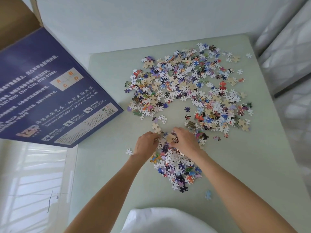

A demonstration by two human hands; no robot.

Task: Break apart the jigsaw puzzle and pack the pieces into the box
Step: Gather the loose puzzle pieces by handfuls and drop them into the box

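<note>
Loose jigsaw pieces (188, 81) lie scattered across the far and right part of a pale green table (107, 78). A smaller heap of pieces (175, 165) sits near me at the middle. My left hand (145, 144) and my right hand (185, 140) meet at the far end of that heap, fingers curled around a clump of pieces (168, 139) between them. The blue puzzle box (47, 91) stands tilted at the table's left edge, its printed side facing me and its brown inside showing at the top left.
Single stray pieces lie apart: one (129, 151) left of my left hand, one (208, 194) near the front. A white cloth (161, 219) covers my lap at the bottom. White bedding (286, 56) borders the table's right side. Glossy floor (33, 174) lies to the left.
</note>
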